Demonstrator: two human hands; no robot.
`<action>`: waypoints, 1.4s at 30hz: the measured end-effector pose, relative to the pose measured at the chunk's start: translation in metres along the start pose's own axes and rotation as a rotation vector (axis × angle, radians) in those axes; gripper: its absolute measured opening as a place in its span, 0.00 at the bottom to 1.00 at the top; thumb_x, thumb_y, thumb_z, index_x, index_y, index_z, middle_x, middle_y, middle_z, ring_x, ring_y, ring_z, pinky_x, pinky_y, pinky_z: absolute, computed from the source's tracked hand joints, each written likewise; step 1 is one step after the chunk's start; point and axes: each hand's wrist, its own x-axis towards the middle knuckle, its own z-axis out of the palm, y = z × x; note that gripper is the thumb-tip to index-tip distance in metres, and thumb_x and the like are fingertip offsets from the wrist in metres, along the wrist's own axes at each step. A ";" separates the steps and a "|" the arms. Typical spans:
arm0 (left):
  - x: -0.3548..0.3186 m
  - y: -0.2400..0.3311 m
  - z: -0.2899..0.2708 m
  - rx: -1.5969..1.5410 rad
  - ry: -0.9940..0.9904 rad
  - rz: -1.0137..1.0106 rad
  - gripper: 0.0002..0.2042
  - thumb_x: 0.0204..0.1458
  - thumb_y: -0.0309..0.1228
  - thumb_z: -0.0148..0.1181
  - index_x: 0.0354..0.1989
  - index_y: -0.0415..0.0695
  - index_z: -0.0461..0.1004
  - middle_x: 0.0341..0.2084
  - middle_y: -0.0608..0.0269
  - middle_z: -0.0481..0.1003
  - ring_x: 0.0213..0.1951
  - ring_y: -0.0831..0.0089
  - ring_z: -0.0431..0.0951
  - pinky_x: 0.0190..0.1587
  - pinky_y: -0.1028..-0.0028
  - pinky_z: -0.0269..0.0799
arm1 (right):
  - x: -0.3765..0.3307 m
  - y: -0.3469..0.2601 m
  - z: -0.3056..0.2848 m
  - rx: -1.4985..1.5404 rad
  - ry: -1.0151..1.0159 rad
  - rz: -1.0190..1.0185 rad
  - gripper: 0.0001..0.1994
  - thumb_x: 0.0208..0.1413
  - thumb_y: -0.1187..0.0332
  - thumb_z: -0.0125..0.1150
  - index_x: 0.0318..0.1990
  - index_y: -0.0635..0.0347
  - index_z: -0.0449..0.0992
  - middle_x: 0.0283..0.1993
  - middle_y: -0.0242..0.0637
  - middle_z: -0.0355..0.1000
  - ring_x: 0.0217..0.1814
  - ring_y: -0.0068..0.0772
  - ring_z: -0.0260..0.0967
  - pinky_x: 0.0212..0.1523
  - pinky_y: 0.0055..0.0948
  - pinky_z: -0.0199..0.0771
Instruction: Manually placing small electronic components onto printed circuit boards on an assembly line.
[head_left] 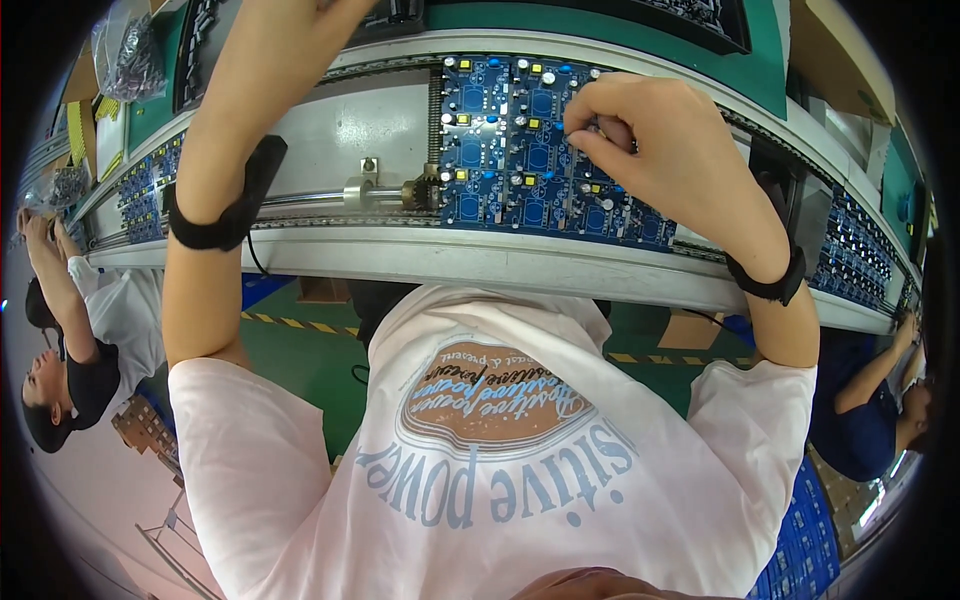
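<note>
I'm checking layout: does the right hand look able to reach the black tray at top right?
Probably yes: nothing tall shows between the right hand and the black tray past the metal rail.

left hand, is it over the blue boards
No, the left hand is at the picture's top edge, up and left of the blue boards.

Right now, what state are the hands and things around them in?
Blue circuit boards, flat, partly filled with components
Right hand, fingers curled over the boards; hold unclear
Left hand, mostly out of frame
Black wrist bands, worn
Clear bag, holding dark parts
Black tray, holding small parts
</note>
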 end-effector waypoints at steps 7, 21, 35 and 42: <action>-0.021 0.024 0.005 -0.513 -0.132 -0.165 0.07 0.61 0.17 0.60 0.47 0.32 0.77 0.36 0.65 0.78 0.36 0.83 0.76 0.41 0.81 0.74 | -0.003 -0.001 0.006 -0.063 0.046 -0.009 0.05 0.53 0.73 0.68 0.38 0.60 0.81 0.20 0.36 0.64 0.21 0.35 0.62 0.26 0.33 0.63; -0.039 -0.012 0.036 -1.035 -0.401 -0.168 0.13 0.67 0.29 0.59 0.55 0.36 0.78 0.37 0.61 0.83 0.36 0.82 0.81 0.40 0.81 0.76 | -0.006 0.005 0.004 -0.269 0.035 -0.190 0.03 0.56 0.71 0.66 0.37 0.57 0.80 0.30 0.35 0.73 0.31 0.40 0.75 0.31 0.36 0.72; -0.051 0.007 0.050 -0.574 -0.222 0.087 0.12 0.60 0.22 0.63 0.52 0.39 0.79 0.39 0.58 0.84 0.40 0.74 0.84 0.45 0.74 0.80 | 0.065 0.054 -0.070 -0.377 0.224 0.159 0.07 0.53 0.72 0.64 0.33 0.67 0.81 0.36 0.53 0.79 0.37 0.55 0.77 0.41 0.43 0.77; -0.046 0.014 0.065 -0.242 -0.119 0.424 0.10 0.55 0.24 0.65 0.45 0.41 0.79 0.40 0.57 0.79 0.40 0.60 0.81 0.42 0.66 0.78 | 0.069 0.051 -0.068 -0.418 0.236 0.074 0.08 0.53 0.71 0.64 0.32 0.70 0.79 0.30 0.52 0.77 0.32 0.52 0.77 0.38 0.41 0.78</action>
